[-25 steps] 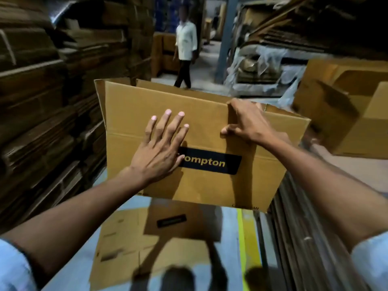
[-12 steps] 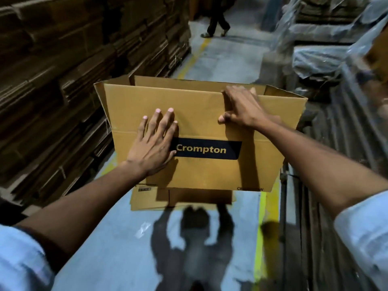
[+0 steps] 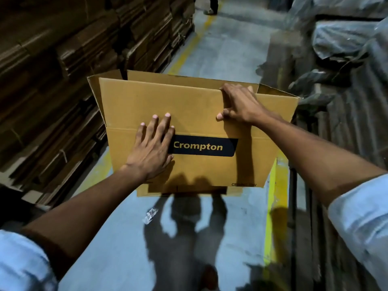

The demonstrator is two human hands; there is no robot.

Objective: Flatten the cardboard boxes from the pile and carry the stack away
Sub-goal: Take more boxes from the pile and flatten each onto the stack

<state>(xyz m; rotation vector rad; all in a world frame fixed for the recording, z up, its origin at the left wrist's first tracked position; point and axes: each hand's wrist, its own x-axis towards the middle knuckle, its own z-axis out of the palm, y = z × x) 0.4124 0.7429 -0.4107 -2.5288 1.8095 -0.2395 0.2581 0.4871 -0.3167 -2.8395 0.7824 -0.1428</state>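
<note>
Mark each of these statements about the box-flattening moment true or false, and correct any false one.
1. The left hand lies flat with straight fingers on the box. True.
2. The right hand hangs free beside the box. False: its fingers curl over the box's top edge.
3. The box's label reads Crompton. True.
4. The box's top flaps are taped shut. False: the top is open.
5. A yellow floor line runs on the right under the box. True.
</note>
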